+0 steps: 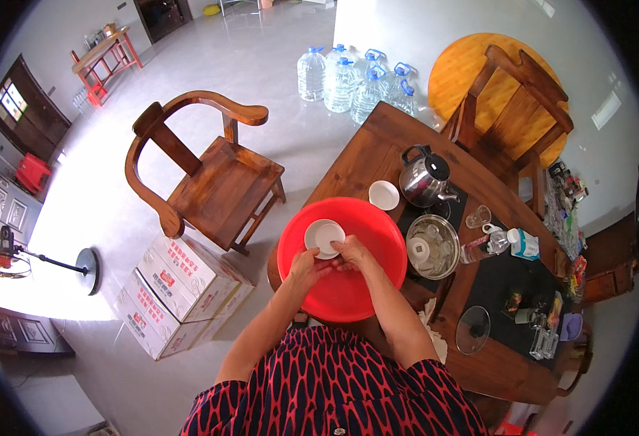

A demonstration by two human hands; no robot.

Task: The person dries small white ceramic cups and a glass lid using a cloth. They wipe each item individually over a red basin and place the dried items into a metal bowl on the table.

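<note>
Both my hands hold a small white bowl (324, 238) over a red plastic basin (347, 302). My left hand (306, 268) grips the near left of its rim, thumb on the edge. On the near right, my right hand (354, 253) has its thumb at the bowl's inside. The basin rests at the left end of a dark wooden tea table (352, 155). Beside the basin is a second white bowl (384, 195). To the right sits a steel pot (457, 256) with glass cups and a small white piece in it. Whether the basin contains water is unclear.
A steel kettle (424, 174), a glass cup (478, 217), a plastic bottle (474, 250) and a glass lid (473, 329) stand on the table. Wooden armchairs (227, 185) flank it. Stacked cartons (183, 289) are on the floor at left; several water jugs (347, 82) stand beyond.
</note>
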